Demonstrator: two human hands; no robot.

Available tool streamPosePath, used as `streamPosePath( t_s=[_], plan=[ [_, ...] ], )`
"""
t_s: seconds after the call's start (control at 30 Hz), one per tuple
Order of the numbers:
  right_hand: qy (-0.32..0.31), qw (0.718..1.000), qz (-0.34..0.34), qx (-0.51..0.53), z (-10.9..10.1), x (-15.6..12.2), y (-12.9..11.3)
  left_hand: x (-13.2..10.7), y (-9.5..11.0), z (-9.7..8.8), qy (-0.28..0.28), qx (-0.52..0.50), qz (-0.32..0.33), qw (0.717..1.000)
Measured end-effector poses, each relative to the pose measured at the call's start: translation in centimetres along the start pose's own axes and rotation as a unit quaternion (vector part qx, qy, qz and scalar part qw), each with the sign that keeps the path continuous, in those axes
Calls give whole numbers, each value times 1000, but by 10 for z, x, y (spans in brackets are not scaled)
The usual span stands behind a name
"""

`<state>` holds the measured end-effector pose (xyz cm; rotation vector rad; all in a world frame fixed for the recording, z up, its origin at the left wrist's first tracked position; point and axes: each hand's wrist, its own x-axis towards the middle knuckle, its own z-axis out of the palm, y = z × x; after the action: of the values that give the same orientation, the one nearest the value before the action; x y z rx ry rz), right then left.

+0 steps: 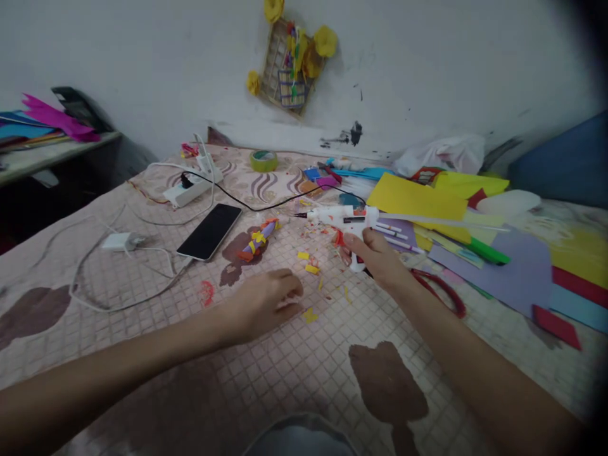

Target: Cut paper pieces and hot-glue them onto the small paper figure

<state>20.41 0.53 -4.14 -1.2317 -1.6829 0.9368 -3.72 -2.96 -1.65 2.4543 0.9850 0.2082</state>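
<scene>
My right hand (375, 253) is wrapped round the grip of a white hot glue gun (339, 216), its dark nozzle pointing left. A clear glue stick (441, 220) sticks out behind the gun. My left hand (268, 301) hovers low over the tablecloth with loosely bent fingers, thumb apart, nothing visible in them. Just right of its fingertips lies a small yellow paper piece (310, 315). Beyond that hand is a purple paper roll (259, 240) with yellow and orange bits on it. Small yellow strips (311, 269) and scraps lie between the hands.
A phone (209, 232) on a white cable and a power strip (192, 189) occupy the left side. Green tape (263, 161) sits at the back. Coloured paper sheets (418, 202), a green marker (489, 251) and red-handled scissors (441, 291) crowd the right. The gun's black cord (275, 208) crosses the table.
</scene>
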Motion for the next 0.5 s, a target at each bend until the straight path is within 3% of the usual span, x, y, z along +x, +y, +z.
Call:
streamPosePath(
  t_s=[0.17, 0.37, 0.5],
  plan=[
    [-3, 1000, 5, 15, -1, -1, -1, 5, 9, 21, -20, -6, -20, 1000],
    [-6, 1000, 3, 11, -2, -2, -2, 11, 12, 24, -33, -11, -9, 999],
    [-3, 1000, 13, 3, -2, -2, -4, 10, 11, 21, -10, -51, -3, 999]
  ],
)
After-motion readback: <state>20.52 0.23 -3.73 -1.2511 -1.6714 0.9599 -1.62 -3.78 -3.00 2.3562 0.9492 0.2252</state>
